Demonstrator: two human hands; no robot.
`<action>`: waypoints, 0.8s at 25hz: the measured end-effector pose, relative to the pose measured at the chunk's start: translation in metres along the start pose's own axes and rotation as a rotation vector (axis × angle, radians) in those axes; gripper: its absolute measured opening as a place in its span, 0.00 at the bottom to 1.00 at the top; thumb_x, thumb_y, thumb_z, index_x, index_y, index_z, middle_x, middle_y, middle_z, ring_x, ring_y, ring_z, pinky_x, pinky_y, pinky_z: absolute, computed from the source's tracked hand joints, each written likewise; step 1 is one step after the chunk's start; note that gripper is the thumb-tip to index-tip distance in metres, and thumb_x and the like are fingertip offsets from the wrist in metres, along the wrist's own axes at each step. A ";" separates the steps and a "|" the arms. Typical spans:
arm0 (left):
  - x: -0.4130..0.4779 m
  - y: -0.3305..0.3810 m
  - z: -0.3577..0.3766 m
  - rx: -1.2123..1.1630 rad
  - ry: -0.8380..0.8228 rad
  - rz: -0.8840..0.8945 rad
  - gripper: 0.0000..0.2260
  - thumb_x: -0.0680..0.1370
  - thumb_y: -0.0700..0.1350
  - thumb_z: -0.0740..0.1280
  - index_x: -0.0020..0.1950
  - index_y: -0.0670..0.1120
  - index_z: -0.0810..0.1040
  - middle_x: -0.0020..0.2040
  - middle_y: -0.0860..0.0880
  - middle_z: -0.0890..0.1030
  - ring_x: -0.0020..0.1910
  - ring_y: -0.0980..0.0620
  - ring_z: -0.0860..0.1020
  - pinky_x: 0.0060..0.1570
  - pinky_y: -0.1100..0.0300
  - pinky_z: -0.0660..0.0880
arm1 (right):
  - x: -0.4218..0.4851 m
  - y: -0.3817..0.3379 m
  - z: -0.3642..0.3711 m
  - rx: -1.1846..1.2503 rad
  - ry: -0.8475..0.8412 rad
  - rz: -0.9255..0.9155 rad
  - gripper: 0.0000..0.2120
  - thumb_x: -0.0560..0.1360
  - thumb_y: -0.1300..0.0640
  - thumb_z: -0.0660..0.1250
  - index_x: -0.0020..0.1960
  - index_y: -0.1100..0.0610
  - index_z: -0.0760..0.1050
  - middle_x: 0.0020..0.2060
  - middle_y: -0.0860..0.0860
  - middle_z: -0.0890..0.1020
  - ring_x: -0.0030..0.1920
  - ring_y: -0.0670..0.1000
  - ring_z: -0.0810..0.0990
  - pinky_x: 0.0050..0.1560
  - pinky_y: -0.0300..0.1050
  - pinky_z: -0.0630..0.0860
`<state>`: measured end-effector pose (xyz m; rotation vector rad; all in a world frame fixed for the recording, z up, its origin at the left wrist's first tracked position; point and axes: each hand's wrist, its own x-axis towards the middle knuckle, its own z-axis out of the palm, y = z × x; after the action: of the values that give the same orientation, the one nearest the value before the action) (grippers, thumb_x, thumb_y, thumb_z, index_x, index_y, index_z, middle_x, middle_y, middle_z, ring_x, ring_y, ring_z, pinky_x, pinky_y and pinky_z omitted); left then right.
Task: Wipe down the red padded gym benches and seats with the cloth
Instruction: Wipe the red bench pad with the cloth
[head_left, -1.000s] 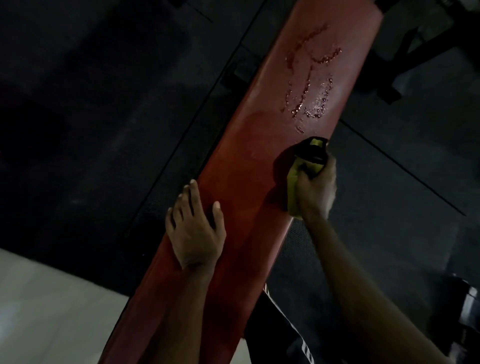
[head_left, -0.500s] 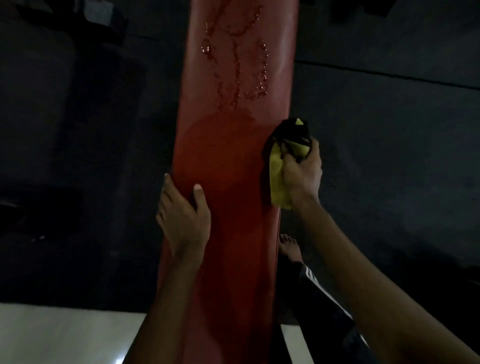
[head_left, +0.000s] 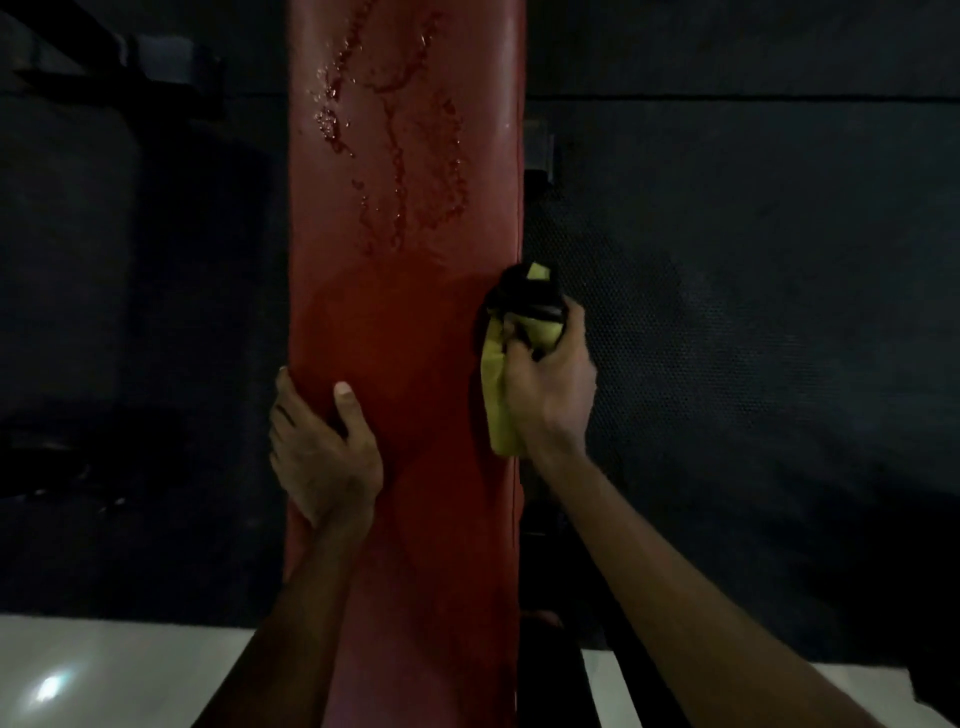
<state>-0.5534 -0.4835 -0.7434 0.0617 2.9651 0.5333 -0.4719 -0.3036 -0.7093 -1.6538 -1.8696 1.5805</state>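
- The red padded bench (head_left: 405, 364) runs up the middle of the view, its long axis pointing straight away from the person, near end by the forearms and far end out of the top of the picture
- On its far part a patch of wet droplets (head_left: 400, 156) glistens; the nearer stretch looks darker and smeared, which I take as already wiped
- The cloth (head_left: 501, 395), yellow with a dark bunched part at its top, sits against the bench's right edge, just short of the droplets
- The right hand (head_left: 550, 384) grips the cloth, its fingers (head_left: 517, 351) curled round the wad and pressing it to the side of the padding
- The left hand (head_left: 322, 452) holds the bench's left edge, thumb on top of the padding and the other fingers wrapped round the side, seemingly steadying it
- The relation that matters: the wet patch lies ahead of the cloth and towards the middle, so the coming move looks like a push forward along the long axis and slightly leftward; the right hand is the nearer one to it
- The padding looks smooth and slick, likely vinyl, so the cloth should slide easily
- Around the bench is a dark textured floor mat (head_left: 753, 338), a pale glossy floor (head_left: 104, 670) nearest the person, and dim dark framework (head_left: 114, 67) at the upper left; the room is poorly lit
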 end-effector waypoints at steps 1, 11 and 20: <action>-0.001 -0.001 0.000 -0.010 -0.001 -0.006 0.32 0.82 0.64 0.50 0.79 0.45 0.58 0.72 0.40 0.70 0.69 0.39 0.70 0.67 0.41 0.67 | -0.013 0.002 -0.004 -0.080 -0.071 -0.056 0.30 0.74 0.51 0.68 0.74 0.43 0.63 0.59 0.42 0.80 0.55 0.43 0.80 0.60 0.52 0.78; 0.001 0.001 -0.003 -0.016 -0.029 -0.056 0.32 0.81 0.63 0.51 0.79 0.44 0.60 0.71 0.39 0.71 0.67 0.38 0.72 0.65 0.40 0.68 | 0.064 -0.056 0.028 -0.677 -0.172 -0.709 0.33 0.72 0.56 0.70 0.75 0.57 0.65 0.73 0.55 0.70 0.74 0.56 0.67 0.71 0.55 0.69; 0.004 -0.001 -0.006 0.000 -0.101 -0.097 0.32 0.81 0.64 0.50 0.79 0.46 0.58 0.72 0.39 0.70 0.68 0.39 0.72 0.66 0.39 0.68 | 0.065 -0.086 0.064 -0.779 -0.104 -0.675 0.34 0.73 0.53 0.70 0.75 0.59 0.63 0.71 0.57 0.71 0.73 0.59 0.67 0.71 0.59 0.67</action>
<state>-0.5582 -0.4861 -0.7384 -0.0531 2.8526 0.5023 -0.5929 -0.2714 -0.7007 -0.9002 -2.8959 0.7025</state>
